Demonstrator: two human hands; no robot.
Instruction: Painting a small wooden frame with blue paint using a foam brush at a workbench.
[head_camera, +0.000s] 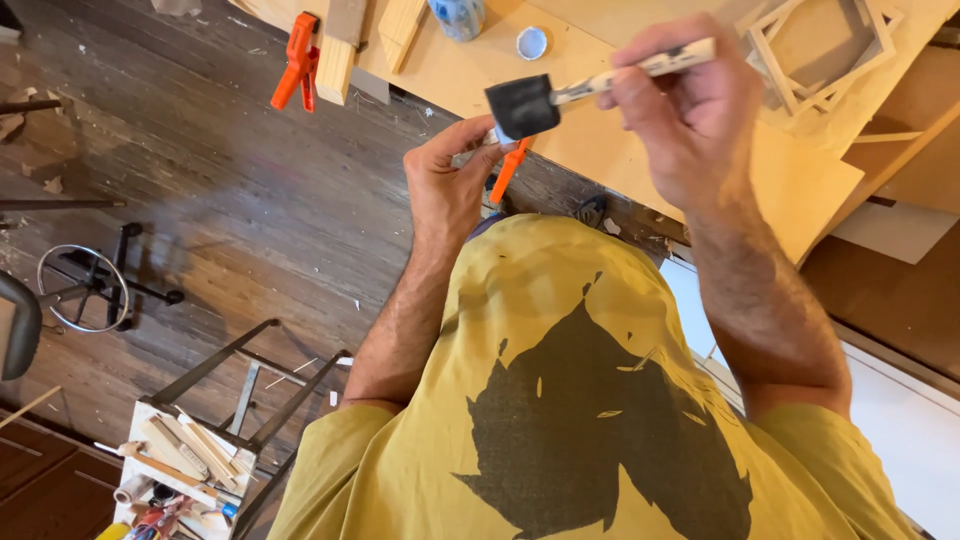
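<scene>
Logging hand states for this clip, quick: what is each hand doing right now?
Left hand: closed, fingertips pinching a small pale object just under the black foam head; what it is cannot be told.
Right hand: closed on the foam brush, gripping its pale handle.

Packaging in view. A small container (457, 17) with a blue-and-white patterned wrap stands at the top edge of the pale wooden surface (600, 140), cut off by the frame. Its round, pale blue-white lid (532, 43) lies flat on the surface just to the right of it, apart from the container. No signs or screens are visible; the container's label detail is too blurred to make out.
</scene>
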